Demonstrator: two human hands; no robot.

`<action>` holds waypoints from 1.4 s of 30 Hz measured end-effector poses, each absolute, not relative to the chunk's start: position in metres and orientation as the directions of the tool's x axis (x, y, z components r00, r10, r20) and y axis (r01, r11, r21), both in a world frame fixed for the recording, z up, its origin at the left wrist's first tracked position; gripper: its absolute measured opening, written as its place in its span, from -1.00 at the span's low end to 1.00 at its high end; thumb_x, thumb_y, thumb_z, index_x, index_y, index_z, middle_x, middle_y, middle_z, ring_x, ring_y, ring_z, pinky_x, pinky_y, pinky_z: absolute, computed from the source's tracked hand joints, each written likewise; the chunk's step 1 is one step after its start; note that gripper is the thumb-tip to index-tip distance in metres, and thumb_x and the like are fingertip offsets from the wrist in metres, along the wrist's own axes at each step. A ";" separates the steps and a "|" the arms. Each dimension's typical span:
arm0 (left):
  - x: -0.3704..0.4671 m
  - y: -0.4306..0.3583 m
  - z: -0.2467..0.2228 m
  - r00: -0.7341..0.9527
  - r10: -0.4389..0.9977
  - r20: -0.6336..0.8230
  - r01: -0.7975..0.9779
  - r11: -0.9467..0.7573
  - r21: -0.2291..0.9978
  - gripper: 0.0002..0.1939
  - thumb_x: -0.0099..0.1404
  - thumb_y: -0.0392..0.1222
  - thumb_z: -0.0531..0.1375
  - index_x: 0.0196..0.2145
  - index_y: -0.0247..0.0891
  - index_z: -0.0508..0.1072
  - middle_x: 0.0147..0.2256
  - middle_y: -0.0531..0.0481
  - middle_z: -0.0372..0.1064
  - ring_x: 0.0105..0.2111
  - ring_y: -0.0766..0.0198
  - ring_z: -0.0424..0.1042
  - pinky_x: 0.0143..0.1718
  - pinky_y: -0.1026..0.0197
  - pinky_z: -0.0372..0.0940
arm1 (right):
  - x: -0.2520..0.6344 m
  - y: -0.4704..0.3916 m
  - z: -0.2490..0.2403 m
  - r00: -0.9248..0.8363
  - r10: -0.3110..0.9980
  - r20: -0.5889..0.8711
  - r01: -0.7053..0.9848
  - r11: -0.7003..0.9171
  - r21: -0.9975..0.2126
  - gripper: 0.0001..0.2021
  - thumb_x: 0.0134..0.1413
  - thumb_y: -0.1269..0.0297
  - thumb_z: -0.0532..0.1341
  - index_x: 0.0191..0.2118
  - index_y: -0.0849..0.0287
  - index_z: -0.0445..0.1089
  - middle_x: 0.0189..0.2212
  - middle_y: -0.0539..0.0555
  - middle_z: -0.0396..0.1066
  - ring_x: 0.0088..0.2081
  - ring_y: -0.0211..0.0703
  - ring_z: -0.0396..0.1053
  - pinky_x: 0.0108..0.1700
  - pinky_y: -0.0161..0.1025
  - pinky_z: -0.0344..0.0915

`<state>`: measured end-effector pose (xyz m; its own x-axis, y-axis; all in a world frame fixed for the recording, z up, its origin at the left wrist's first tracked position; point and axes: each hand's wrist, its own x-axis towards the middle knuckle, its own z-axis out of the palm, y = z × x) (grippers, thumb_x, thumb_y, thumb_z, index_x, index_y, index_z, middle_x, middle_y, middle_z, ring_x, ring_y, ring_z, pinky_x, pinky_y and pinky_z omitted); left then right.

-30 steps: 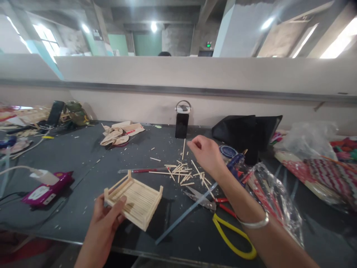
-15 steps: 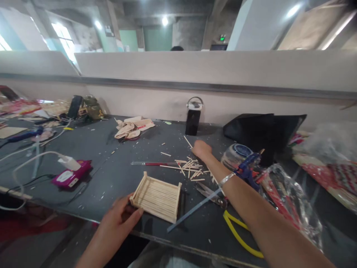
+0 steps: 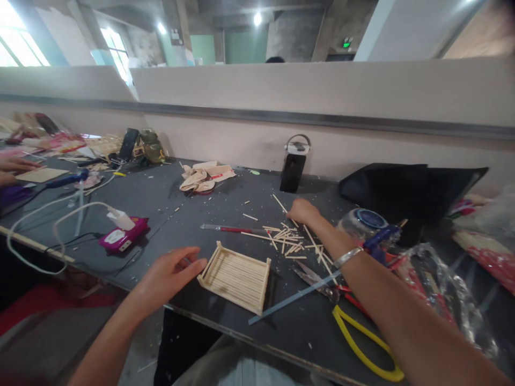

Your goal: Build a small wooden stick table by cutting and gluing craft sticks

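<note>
My left hand (image 3: 173, 273) is at the left end of a small tray-like frame of glued wooden sticks (image 3: 235, 279). Its thumb and fingers are apart and hold nothing; the thumb tip is close to the frame's corner, and I cannot tell if they touch. Farther out, my right hand (image 3: 303, 212) pinches a thin wooden stick (image 3: 279, 202) that slants up and left out of the fingers. Below that hand lies a loose pile of short cut sticks (image 3: 287, 239). A long red-and-clear tool (image 3: 225, 229) lies left of the pile.
Yellow-handled scissors (image 3: 366, 343) and a translucent glue stick (image 3: 292, 300) lie near the right forearm. Beyond are a clear jar (image 3: 358, 222), a blue glue gun (image 3: 382, 241), a black bag (image 3: 402, 187) and a dark upright device (image 3: 293, 171). Left stands a magenta power strip (image 3: 124, 236); another person's hand (image 3: 16, 166) shows.
My left hand has come off the stick frame's left side and moved slightly up and away. My right hand keeps the stick over the same spot; the view has shifted left.
</note>
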<state>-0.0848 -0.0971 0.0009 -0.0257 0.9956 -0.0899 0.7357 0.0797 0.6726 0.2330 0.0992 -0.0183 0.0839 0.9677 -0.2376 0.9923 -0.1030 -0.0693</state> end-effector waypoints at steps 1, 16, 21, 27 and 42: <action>-0.084 -0.093 0.001 -0.017 0.997 -0.080 0.729 0.067 0.681 -0.36 0.12 0.27 0.12 -0.08 -0.31 0.51 -0.30 -0.12 0.52 -0.38 0.11 0.48 -0.35 0.16 0.35 | 0.234 0.099 -0.018 0.074 0.969 -0.236 0.993 -0.092 -0.069 -0.67 0.23 0.21 0.19 0.06 0.21 0.31 0.01 0.15 0.35 -0.08 -0.06 0.40 -0.08 -0.02 0.39; -0.091 -0.131 -0.022 -0.055 0.992 -0.116 0.480 0.128 0.868 -0.57 0.23 0.12 0.11 -0.10 -0.22 0.48 -0.20 -0.09 0.53 -0.21 0.10 0.49 -0.17 0.13 0.39 | 0.235 0.091 -0.022 0.075 0.973 -0.217 0.994 -0.091 -0.064 -0.67 0.23 0.21 0.19 0.06 0.21 0.31 0.01 0.15 0.35 -0.08 -0.06 0.40 -0.08 -0.01 0.39; -0.090 -0.147 -0.029 -0.029 0.998 -0.060 0.519 0.067 0.852 -0.60 0.24 0.08 0.14 -0.09 -0.21 0.48 -0.17 -0.10 0.51 -0.22 0.11 0.49 -0.19 0.14 0.39 | 0.225 0.056 -0.001 -0.028 0.996 -0.080 0.985 0.014 -0.171 -0.83 0.19 0.27 0.19 -0.16 0.23 0.41 -0.16 0.14 0.44 -0.14 -0.07 0.41 -0.12 -0.09 0.36; -0.079 -0.157 -0.046 -0.043 0.991 0.130 0.701 -0.063 0.710 -0.75 0.19 -0.01 0.22 -0.24 -0.18 0.52 -0.22 -0.06 0.49 -0.26 0.15 0.46 -0.23 0.17 0.35 | 0.216 -0.042 0.012 -0.362 0.932 0.007 0.841 0.330 -0.429 -0.85 0.14 0.32 0.15 -0.17 0.09 0.38 -0.38 -0.08 0.49 -0.38 -0.30 0.43 -0.29 -0.40 0.32; -0.074 -0.122 -0.050 -0.144 0.957 0.253 0.737 -0.067 0.673 -0.78 0.25 -0.03 0.15 -0.43 -0.20 0.46 -0.38 -0.01 0.47 -0.38 0.19 0.43 -0.35 0.23 0.25 | 0.263 -0.125 -0.021 -0.575 0.790 0.212 0.676 0.605 -0.421 -0.77 0.21 0.42 0.08 -0.12 0.07 0.43 -0.31 0.03 0.51 -0.29 -0.16 0.49 -0.25 -0.24 0.44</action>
